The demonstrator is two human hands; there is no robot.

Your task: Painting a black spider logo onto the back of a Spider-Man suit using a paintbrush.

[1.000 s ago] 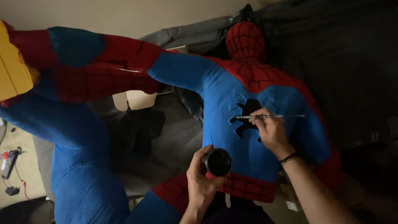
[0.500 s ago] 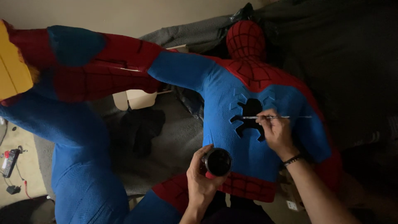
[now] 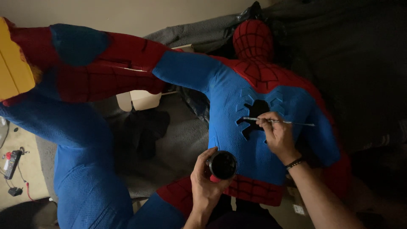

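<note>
A big blue and red superhero figure [image 3: 237,97] fills the middle of the frame, with its red web-lined head [image 3: 253,39] near the top and its chest facing the camera. On the chest, just right of the middle of the frame, sits a black spider shape [image 3: 253,111]. The right hand [image 3: 277,135] is closed around a thin paintbrush [image 3: 292,123], pinching it between thumb and fingers. The brush lies almost flat, and its tip touches the left side of the black spider. A dark band [image 3: 294,163] goes around the right wrist. The left hand [image 3: 204,182] is low in the middle of the frame, with its fingers curled around a small round jar [image 3: 222,164] of black paint. The jar's open top faces the camera, and it is held just in front of the figure's red belt [image 3: 250,191]. A long blue and red arm [image 3: 127,63] of the figure stretches to the upper left, where a yellow block [image 3: 12,68] shows at the edge. A dark grey cloth [image 3: 352,63] covers the right side. At the lower left, a small black gadget with wires [image 3: 12,165] lies on the pale floor [image 3: 25,178].
</note>
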